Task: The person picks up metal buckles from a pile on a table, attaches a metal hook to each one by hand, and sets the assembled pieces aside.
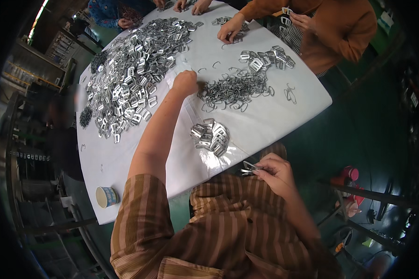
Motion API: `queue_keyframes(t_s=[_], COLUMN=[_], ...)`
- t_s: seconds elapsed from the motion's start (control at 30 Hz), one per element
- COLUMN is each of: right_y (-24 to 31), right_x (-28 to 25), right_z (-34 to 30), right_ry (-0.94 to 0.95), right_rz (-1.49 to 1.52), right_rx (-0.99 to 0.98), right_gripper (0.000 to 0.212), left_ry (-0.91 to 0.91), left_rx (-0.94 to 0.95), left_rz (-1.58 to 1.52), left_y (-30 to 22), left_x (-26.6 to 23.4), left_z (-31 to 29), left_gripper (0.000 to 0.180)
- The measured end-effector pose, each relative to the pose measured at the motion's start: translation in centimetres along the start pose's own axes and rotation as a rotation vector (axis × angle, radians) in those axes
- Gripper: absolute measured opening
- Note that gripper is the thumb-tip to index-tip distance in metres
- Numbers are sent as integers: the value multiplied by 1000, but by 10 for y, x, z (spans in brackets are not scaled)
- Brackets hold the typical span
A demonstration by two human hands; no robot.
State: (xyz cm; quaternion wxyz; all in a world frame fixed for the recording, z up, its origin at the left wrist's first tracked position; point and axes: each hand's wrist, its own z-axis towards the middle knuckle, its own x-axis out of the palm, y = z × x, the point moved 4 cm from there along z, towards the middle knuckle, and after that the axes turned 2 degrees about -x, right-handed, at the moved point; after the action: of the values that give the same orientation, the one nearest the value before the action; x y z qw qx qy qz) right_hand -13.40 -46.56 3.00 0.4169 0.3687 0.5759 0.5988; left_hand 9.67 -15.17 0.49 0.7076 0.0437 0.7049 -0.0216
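My left hand reaches out over the white-covered table, closed like a fist beside the left edge of a pile of bent wire hooks. Whatever its fingers hold is hidden behind the knuckles. In front of my lap, just off the table's near edge, my right hand grips silver metal buckles between thumb and fingers; how many cannot be made out. A small heap of similar buckles lies on the table between my two hands.
A large pile of metal buckles spreads over the left and far table. A paper cup stands at the near left corner. Across the table, a person in a brown sleeve and others handle parts. More buckles lie far right.
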Motion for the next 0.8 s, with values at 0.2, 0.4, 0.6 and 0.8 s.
queue_keyframes(t_s=[0.2,0.4,0.6,0.8], right_y=[2,7,11,12], right_x=[9,11,11,15], right_z=[0,-6,-9,-7], right_ry=[-5,-65,-98,-91], right_rz=[21,61,76,5], right_rx=[-14,8,18,15], right_gripper=[9,7,6,6], left_ry=[-57,-56,-44,-126], left_rx=[8,-96,-125,-180], left_rz=[151,124,89,65], left_y=[7,10,29,41], left_x=[-2,-8,-3,0], left_z=[-20,-35,-44,-49], left_gripper=[14,14,14,13])
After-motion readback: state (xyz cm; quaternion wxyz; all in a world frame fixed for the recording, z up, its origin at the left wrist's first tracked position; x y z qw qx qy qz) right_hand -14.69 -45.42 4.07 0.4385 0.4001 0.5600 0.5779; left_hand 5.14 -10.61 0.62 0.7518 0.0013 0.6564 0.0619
